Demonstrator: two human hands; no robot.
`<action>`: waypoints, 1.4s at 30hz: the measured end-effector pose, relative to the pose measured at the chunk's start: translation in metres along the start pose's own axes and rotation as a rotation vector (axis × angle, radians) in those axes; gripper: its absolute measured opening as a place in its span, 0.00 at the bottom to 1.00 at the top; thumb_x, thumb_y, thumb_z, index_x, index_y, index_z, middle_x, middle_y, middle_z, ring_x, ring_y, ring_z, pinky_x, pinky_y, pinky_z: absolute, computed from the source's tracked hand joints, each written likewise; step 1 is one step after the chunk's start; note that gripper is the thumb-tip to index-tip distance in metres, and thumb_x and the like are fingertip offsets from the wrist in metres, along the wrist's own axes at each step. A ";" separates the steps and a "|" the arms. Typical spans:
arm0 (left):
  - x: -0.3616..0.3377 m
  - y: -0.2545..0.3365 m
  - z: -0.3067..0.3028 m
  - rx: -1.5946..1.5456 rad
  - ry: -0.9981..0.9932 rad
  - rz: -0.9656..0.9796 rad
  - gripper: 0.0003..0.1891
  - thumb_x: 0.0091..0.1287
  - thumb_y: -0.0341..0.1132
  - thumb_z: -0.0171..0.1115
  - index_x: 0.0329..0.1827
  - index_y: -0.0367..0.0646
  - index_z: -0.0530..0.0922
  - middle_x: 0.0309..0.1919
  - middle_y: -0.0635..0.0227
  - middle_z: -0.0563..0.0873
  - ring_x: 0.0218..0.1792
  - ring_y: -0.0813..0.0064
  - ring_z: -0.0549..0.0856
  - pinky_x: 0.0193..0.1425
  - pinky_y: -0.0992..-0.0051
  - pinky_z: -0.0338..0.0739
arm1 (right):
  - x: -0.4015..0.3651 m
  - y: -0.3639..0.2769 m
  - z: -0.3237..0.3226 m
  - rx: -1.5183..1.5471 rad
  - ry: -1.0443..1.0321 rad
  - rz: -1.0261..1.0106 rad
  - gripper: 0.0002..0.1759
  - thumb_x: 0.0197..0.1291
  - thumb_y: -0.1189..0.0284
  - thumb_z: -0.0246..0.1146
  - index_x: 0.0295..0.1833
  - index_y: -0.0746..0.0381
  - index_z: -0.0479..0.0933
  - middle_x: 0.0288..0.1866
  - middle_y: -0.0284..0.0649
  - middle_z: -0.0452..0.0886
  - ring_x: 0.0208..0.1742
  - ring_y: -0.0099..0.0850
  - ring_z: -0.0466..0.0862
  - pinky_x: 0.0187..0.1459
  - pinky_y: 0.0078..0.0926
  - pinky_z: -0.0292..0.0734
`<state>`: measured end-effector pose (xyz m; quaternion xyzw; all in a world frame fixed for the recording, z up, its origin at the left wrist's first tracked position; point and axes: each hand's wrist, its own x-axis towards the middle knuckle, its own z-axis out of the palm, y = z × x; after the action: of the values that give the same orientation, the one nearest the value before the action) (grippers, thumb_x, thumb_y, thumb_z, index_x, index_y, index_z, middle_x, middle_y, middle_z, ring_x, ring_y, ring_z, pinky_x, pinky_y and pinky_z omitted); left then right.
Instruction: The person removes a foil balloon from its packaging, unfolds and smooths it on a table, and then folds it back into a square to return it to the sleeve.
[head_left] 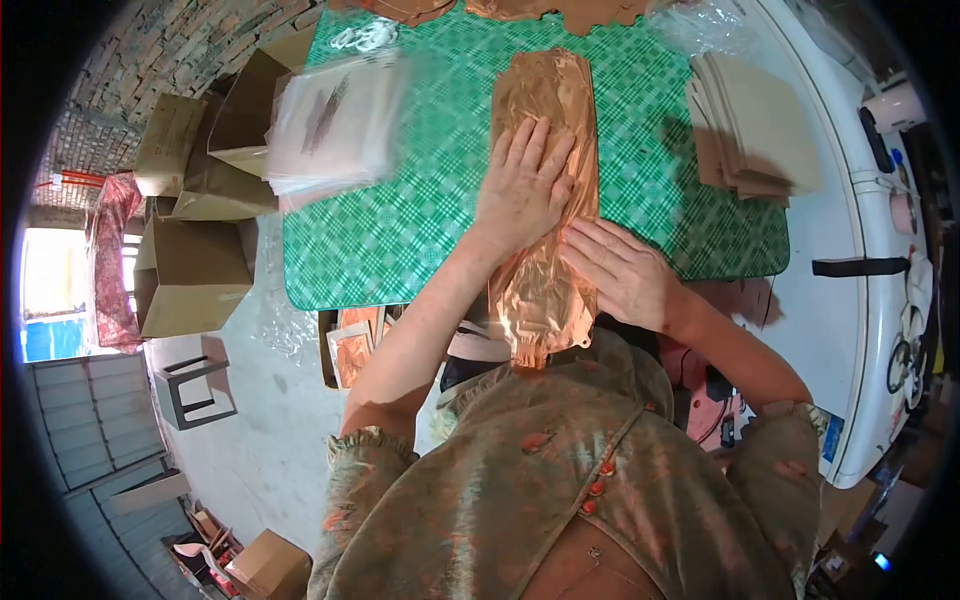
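Observation:
A long, shiny copper-coloured foil piece (540, 290) lies lengthwise on the green checked tabletop (440, 230). Its surface is wrinkled, and its near end, with a small tab, hangs past the table's front edge toward my body. My left hand (525, 185) rests flat on the upper middle of the foil, fingers stretched out and a little apart. Lower down, my right hand (622, 272) lies along the foil's right edge with its fingers extended, the tips touching the foil. Neither hand is closed around anything.
A stack of clear plastic bags (335, 125) lies left on the table, and tan sheets (755, 125) are piled at the right. More copper-coloured pieces (560, 10) lie along the far edge. Open cardboard boxes (200, 260) stand left, and a white machine (830, 330) is at the right.

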<state>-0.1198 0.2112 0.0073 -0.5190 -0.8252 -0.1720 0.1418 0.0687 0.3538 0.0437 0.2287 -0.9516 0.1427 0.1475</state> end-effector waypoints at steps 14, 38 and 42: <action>0.017 -0.026 -0.047 -0.282 -0.227 0.023 0.33 0.84 0.53 0.49 0.87 0.50 0.59 0.87 0.57 0.57 0.88 0.59 0.50 0.91 0.55 0.40 | 0.002 0.000 0.000 0.024 0.026 -0.009 0.28 0.58 0.75 0.66 0.67 0.68 0.80 0.71 0.49 0.80 0.76 0.45 0.76 0.78 0.44 0.70; 0.043 -0.069 -0.018 -0.076 -0.250 0.437 0.28 0.84 0.50 0.47 0.85 0.56 0.65 0.85 0.63 0.63 0.86 0.62 0.59 0.91 0.54 0.48 | 0.032 0.024 -0.002 -0.024 0.062 0.057 0.22 0.62 0.76 0.65 0.62 0.68 0.82 0.66 0.47 0.83 0.72 0.43 0.80 0.71 0.40 0.80; 0.044 -0.068 -0.018 -0.074 -0.231 0.449 0.29 0.84 0.50 0.47 0.84 0.54 0.65 0.85 0.63 0.63 0.86 0.62 0.59 0.91 0.53 0.48 | 0.045 0.028 -0.003 -0.031 0.056 -0.029 0.21 0.62 0.76 0.65 0.61 0.67 0.83 0.66 0.45 0.83 0.73 0.42 0.79 0.71 0.39 0.79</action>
<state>-0.1992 0.2113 0.0320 -0.7104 -0.6931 -0.1057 0.0620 0.0180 0.3611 0.0561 0.2361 -0.9458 0.1319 0.1796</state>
